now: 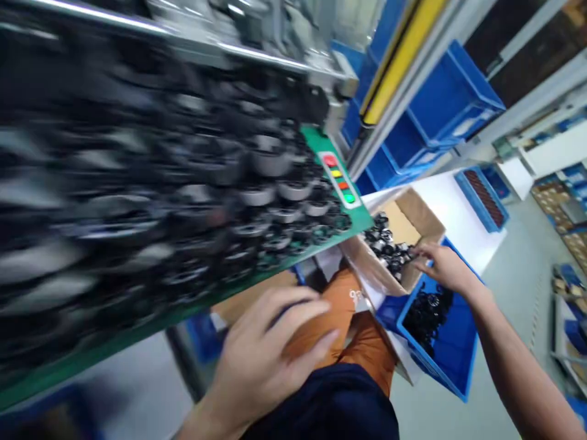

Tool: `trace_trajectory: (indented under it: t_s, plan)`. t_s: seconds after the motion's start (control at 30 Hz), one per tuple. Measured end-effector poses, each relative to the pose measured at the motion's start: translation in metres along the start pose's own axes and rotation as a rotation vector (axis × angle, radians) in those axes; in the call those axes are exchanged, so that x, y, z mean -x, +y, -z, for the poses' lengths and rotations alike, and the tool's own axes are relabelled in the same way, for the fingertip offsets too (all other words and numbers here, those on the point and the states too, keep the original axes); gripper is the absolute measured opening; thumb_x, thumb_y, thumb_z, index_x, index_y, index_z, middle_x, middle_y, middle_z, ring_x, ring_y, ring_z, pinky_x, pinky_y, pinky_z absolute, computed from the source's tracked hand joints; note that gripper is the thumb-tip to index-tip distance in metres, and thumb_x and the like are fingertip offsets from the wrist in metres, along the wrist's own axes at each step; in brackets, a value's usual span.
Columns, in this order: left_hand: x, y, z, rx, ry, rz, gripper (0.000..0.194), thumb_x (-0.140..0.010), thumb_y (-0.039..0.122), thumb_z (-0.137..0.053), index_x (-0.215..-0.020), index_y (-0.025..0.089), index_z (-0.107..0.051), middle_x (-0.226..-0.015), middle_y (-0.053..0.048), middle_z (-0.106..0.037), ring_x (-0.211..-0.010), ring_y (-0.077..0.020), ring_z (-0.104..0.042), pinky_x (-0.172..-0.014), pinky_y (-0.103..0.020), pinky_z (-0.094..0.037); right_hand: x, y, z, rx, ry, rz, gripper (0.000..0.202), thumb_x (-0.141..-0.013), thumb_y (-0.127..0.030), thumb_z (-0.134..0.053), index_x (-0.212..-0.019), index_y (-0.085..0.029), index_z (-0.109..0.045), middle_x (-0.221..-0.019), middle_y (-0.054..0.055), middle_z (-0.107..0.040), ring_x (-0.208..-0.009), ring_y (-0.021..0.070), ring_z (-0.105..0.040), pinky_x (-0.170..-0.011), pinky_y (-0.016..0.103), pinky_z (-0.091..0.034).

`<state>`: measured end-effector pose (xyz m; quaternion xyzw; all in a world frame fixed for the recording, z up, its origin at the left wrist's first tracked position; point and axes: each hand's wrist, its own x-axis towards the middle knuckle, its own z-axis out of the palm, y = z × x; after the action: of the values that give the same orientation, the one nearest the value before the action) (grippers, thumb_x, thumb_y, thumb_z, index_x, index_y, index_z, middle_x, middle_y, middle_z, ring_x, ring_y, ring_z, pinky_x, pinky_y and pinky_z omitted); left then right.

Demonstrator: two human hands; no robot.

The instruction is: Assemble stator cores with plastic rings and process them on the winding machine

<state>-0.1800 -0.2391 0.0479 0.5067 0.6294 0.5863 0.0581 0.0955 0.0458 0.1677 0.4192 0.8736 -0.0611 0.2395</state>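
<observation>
My left hand (275, 348) hangs over my lap, fingers apart and curved, holding nothing. To the right, my right hand (443, 264) reaches over the near right edge of a cardboard box (419, 214). Black and silver round parts (387, 247) lie inside that box, close to my right fingertips. Whether those fingers pinch a part is too small to tell. Beside the box, below my right wrist, a blue bin (463, 348) holds black parts (426, 315). Many blurred black and silver round parts (206, 159) cover the green-edged workbench (362, 221) on the left.
Colored buttons (339, 179) sit at the bench's right corner, near a yellow upright bar (398, 55). Blue crates (449, 98) are stacked behind. A blue tray of brown parts (481, 198) lies on the white table (444, 183). Shelving stands at the far right.
</observation>
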Motion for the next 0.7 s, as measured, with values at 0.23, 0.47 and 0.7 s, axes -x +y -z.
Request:
trace_trajectory:
  t_s: [0.23, 0.47, 0.7]
  plan:
    - [-0.150, 0.032, -0.230, -0.291, -0.960, -0.222, 0.032, -0.119, 0.029, -0.065, -0.147, 0.019, -0.078, -0.151, -0.013, -0.081, -0.151, -0.0322, -0.071, -0.130, -0.047, -0.056, -0.091, 0.079, -0.051, 0.058, -0.157, -0.158, 0.049, -0.114, -0.044, -0.084, -0.155, -0.020, -0.073, -0.158, 0.015, -0.073, -0.139, 0.0320, -0.076, -0.117, 0.056, -0.069]
    - [-0.180, 0.011, -0.365, -0.527, -1.316, -0.101, 0.032, -0.107, 0.040, -0.087, -0.126, 0.015, -0.085, -0.135, -0.015, -0.087, -0.134, -0.0327, -0.081, -0.126, -0.058, -0.060, -0.126, 0.092, -0.051, 0.026, -0.316, -0.077, 0.036, -0.113, -0.046, -0.085, -0.137, -0.018, -0.081, -0.141, 0.011, -0.082, -0.128, 0.0280, -0.081, -0.115, 0.053, -0.069]
    - [-0.183, -0.013, -0.372, -0.571, -1.357, -0.007, 0.043, -0.102, 0.052, -0.090, -0.130, 0.019, -0.088, -0.132, -0.014, -0.089, -0.126, -0.0316, -0.084, -0.108, -0.047, -0.067, -0.134, 0.122, -0.042, -0.001, -0.075, -0.127, 0.051, -0.103, -0.036, -0.090, -0.150, -0.018, -0.080, -0.150, 0.014, -0.083, -0.142, 0.0328, -0.077, -0.122, 0.041, -0.060]
